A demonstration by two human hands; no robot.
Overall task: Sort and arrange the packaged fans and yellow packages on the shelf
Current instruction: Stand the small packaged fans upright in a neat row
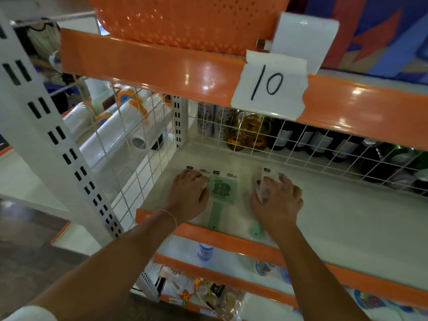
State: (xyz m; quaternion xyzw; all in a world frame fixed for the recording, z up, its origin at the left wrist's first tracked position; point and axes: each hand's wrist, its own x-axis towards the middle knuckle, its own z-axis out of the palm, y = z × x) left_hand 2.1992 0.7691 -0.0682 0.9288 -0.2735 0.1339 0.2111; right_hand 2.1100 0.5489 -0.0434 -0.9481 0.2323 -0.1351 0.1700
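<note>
- Shelf (324, 205): a cream board with an orange front lip, seen across the centre of the frame, closed at the back and left by white wire mesh (139, 140)
- Left hand (188, 193): laid palm-down, fingers fairly straight, on a packaged fan at centre left; that fan is mostly covered
- Middle fan (223, 187): a green packaged paddle fan, lying flat just right of the left hand, handle reaching the orange lip
- Right hand (278, 200): fingers curled over a third packaged fan (266, 181) at centre right, its edge gripped and slightly lifted; its green handle (256, 229) is seen below the wrist
- Paper label (269, 83): marked "10", taped to the upper orange rail (150, 63)
- Orange basket (185, 19): set at top centre
- Bottles and cans (243, 130): seen behind the back mesh
- Plastic rolls (111, 126): stacked beyond the left mesh
</note>
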